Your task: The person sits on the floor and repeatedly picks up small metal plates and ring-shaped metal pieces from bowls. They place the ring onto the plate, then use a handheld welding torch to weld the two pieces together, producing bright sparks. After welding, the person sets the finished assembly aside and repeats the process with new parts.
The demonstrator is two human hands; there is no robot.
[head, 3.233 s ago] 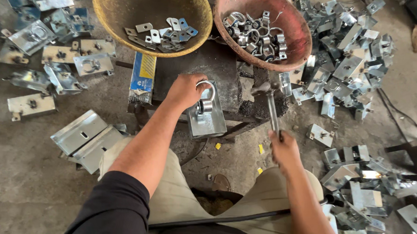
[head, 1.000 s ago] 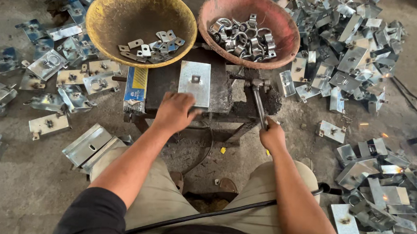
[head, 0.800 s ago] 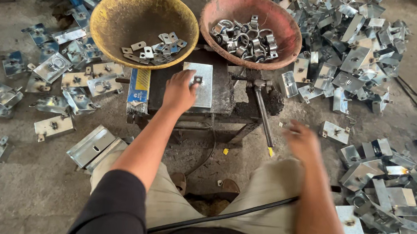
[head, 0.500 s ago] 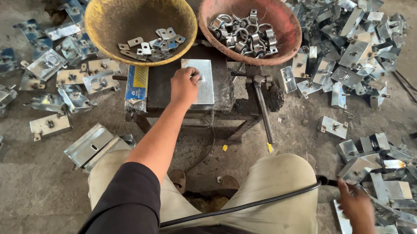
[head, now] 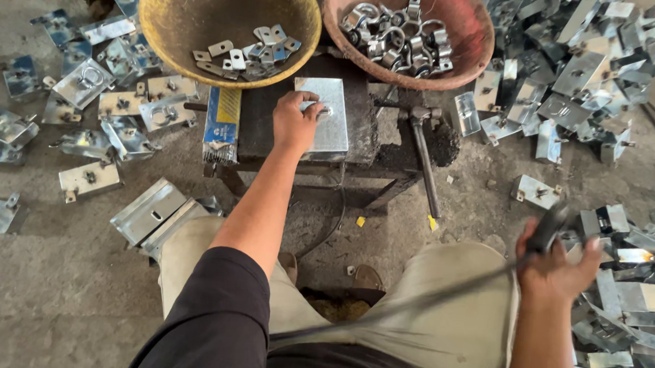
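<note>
I see heaps of finished brackets (head: 576, 78) around the dark bench (head: 271, 120), so much is done, though both bowls hold loose parts; my left hand (head: 295, 121) pins the flat steel plate (head: 324, 115) there, fingers spread on it; my right hand (head: 557, 262), off the hammer (head: 424, 156) since a second ago, now clenches a dark rod (head: 442, 293) by my knee.
</note>
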